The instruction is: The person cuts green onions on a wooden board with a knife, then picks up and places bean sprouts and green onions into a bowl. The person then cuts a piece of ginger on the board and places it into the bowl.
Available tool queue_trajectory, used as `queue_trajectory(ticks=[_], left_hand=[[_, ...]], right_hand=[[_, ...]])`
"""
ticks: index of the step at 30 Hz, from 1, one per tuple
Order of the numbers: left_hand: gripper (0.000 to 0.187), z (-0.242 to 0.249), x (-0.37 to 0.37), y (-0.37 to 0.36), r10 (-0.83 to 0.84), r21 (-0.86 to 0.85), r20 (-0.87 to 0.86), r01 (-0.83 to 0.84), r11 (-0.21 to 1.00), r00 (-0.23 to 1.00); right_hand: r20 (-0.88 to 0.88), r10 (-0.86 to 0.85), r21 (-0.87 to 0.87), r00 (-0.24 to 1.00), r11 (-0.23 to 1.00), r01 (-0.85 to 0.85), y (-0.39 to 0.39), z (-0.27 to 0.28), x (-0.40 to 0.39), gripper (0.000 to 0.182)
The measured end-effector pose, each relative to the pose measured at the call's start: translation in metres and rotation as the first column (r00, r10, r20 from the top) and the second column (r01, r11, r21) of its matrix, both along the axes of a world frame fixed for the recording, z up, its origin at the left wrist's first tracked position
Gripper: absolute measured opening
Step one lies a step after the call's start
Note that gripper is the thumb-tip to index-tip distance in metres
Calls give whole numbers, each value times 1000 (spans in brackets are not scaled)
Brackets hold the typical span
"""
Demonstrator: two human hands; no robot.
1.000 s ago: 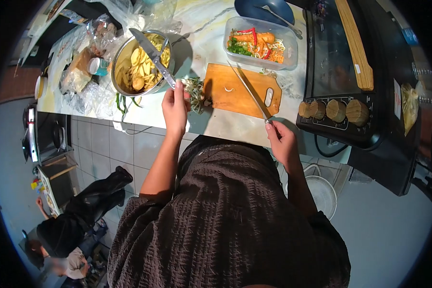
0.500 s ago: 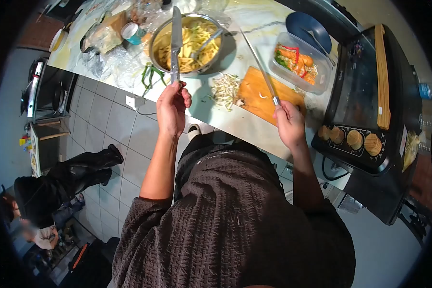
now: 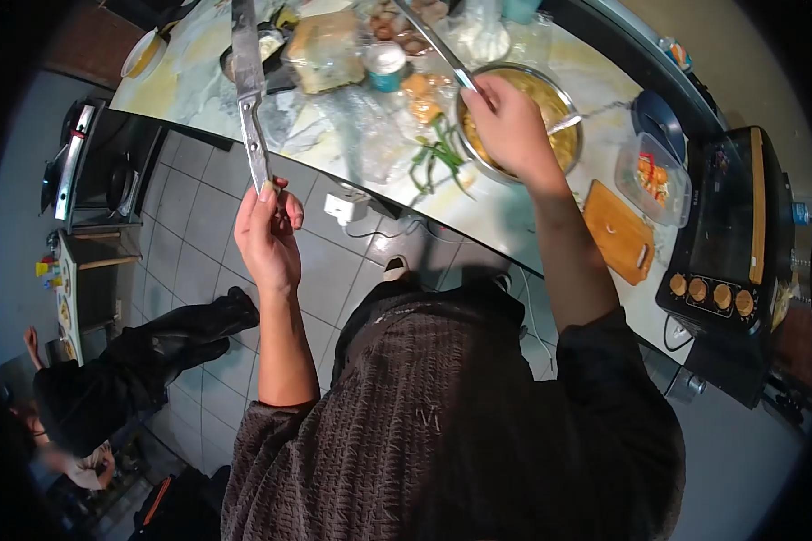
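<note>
My left hand [image 3: 269,239] is closed around the end of the handle of a large knife [image 3: 251,99]. The knife points upward and away from me, beyond the table's front edge. In my right hand [image 3: 514,126] is a long, narrow-bladed knife [image 3: 433,38], seen nearly edge-on, its handle mostly hidden by the fingers. That hand is above a metal pot [image 3: 572,95] of yellow cut food, covering part of it. A spoon [image 3: 564,123] rests in the pot. Long green peppers [image 3: 440,158] lie just left of the pot.
A wooden cutting board [image 3: 615,230] and a plastic container [image 3: 672,206] of colourful food are at the right, by a black oven [image 3: 717,225]. Bagged bread [image 3: 325,50] and a small tub [image 3: 385,68] stand at the back. Another person [image 3: 99,388] is at the far left.
Both hands have shifted left along the table, each still holding its knife. My right hand has gone from the cutting board to over the pot. The camera view has also moved left.
</note>
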State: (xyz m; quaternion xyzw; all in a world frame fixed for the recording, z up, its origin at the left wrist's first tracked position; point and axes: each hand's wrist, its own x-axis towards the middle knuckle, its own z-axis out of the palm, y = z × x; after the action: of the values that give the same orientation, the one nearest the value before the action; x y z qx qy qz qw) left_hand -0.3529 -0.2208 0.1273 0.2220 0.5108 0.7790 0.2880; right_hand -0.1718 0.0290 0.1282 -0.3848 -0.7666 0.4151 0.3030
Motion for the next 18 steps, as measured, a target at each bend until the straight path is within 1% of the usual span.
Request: queue_trajectory(ticks=[2, 3, 5, 6, 8, 9, 11, 12, 14, 18], left_hand=[[27, -3, -20, -16, 14, -21, -4, -14, 1000, 1000], [27, -5, -28, -24, 24, -25, 2, -24, 999, 1000], [28, -10, -41, -36, 35, -24, 9, -35, 999, 999], [28, -12, -46, -41, 36, -30, 10, -36, 999, 999], [28, -15, -53, -48, 41, -31, 12, -41, 999, 999], [28, -16, -54, -50, 46, -38, 21, -45, 998, 999], [29, -18, -56, -54, 59, -58, 42, -57, 997, 997], [29, -19, -56, -55, 61, -55, 41, -59, 997, 997], [30, -19, -57, -57, 48, -84, 53, -44, 996, 997], [30, -22, -59, -58, 17, -69, 70, -12, 998, 997]], right_hand=[[137, -1, 144, 991, 989, -19, 8, 10, -47, 27], [135, -1, 144, 991, 989, -18, 10, 16, -68, 27], [288, -108, 365, 951, 931, -5, 12, 26, -107, 32], [288, -107, 370, 952, 929, -7, 13, 27, -124, 32], [370, -111, 408, 922, 911, -54, 14, 28, -156, 30], [370, -110, 412, 923, 909, -57, 16, 26, -171, 30], [529, -125, 392, 840, 913, -111, 22, 16, -196, 28], [527, -125, 395, 841, 912, -112, 23, 15, -202, 28], [562, -77, 384, 823, 906, -178, 24, 11, -211, 27], [565, -61, 355, 823, 918, -176, 21, 16, -219, 26]])
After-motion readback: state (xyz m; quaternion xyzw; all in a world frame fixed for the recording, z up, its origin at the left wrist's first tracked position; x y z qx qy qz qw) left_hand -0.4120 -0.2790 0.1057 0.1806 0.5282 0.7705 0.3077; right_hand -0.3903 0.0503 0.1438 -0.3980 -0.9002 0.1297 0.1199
